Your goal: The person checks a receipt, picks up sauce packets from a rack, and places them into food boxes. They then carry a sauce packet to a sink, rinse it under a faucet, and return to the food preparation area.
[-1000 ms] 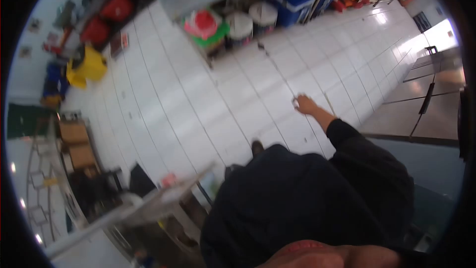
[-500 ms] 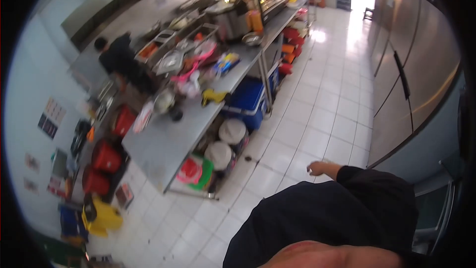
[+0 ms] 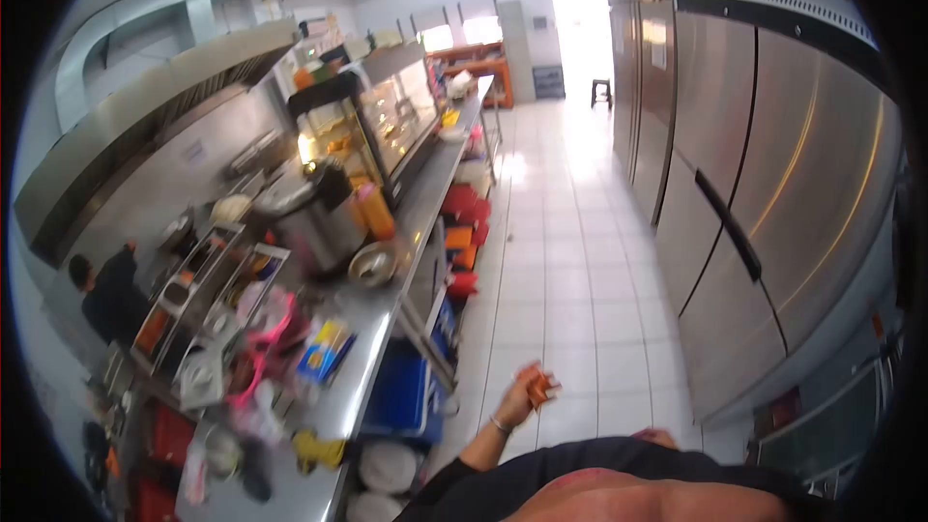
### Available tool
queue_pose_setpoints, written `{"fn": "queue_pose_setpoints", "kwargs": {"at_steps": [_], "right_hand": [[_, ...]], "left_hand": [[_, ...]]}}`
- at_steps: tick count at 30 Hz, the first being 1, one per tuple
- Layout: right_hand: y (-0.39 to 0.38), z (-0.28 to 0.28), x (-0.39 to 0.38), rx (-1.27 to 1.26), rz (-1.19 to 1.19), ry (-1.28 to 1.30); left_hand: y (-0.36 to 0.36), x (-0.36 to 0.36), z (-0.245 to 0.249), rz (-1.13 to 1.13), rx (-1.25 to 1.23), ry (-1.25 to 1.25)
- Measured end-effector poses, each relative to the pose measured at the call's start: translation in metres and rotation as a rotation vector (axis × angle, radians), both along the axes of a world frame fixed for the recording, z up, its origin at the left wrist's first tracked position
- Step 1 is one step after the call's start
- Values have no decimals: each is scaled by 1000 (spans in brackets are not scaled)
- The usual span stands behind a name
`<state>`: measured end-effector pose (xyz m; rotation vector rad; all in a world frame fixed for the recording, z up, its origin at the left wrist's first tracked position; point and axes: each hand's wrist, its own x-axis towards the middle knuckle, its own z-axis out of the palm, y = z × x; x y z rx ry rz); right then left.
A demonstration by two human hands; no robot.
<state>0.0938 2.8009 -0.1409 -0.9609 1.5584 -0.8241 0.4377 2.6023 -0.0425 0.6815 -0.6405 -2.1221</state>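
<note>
My left hand (image 3: 520, 400), with a bracelet at the wrist, is held out in front of my body above the tiled floor. Its fingers are closed around a small orange-brown object (image 3: 542, 389), too blurred to name. Only a bit of my right hand (image 3: 659, 437) shows past the front of my dark shirt; its fingers are hidden. Neither hand touches the counter or the fridges.
To my left runs a long steel counter (image 3: 333, 416) with a large pot (image 3: 307, 222), a metal bowl (image 3: 373, 264) and yellow gloves (image 3: 319, 449). A blue cooler (image 3: 396, 396) is below. Steel fridges (image 3: 773, 135) line the right. A person (image 3: 118, 300) stands beyond the counter.
My view has swung up and towards the far doorway. My left hand has come into view holding the orange-brown object; my right hand has dropped mostly behind my shirt.
</note>
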Motion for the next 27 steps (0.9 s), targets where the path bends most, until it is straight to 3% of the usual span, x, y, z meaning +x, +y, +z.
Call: {"fn": "queue_pose_setpoints", "kwargs": {"at_steps": [2,4,6,7,9,10,14,15,17,18,19,20,21,22,27], "right_hand": [[-79,29,26,-77,71,-118],[-168,51,60,53,140,-276],[-258,90,89,-5,341,-378],[-292,136,106,107,314,-453],[-365,144,121,69,356,-537],[-402,143,125,43,402,-517],[-550,115,117,17,496,-429],[-579,107,111,32,473,-422],[-640,106,86,49,401,-467],[-667,114,72,26,290,-464],[-689,125,54,23,180,-451],[-716,127,28,19,136,-447],[-734,126,1,22,89,-450],[-752,138,-24,36,12,-440],[-827,119,-153,-36,-313,-466]], "left_hand": [[-43,-51,0,-64,4,-67],[-74,-73,0,-110,-65,-214],[-117,-85,6,6,-148,-201],[-143,-84,10,62,-186,-211],[-199,-76,32,132,-183,-93],[-226,-73,47,196,-175,-161],[-354,-66,39,438,-192,-125],[-398,-60,13,458,-256,-37],[-469,-54,54,418,-67,-36],[-516,-51,44,390,-162,38],[-551,-56,72,388,-99,-55],[-597,-55,68,310,-204,65],[-629,-69,98,335,-166,-20],[-669,-80,102,314,-183,100],[-847,-165,131,242,-302,-114]]}}
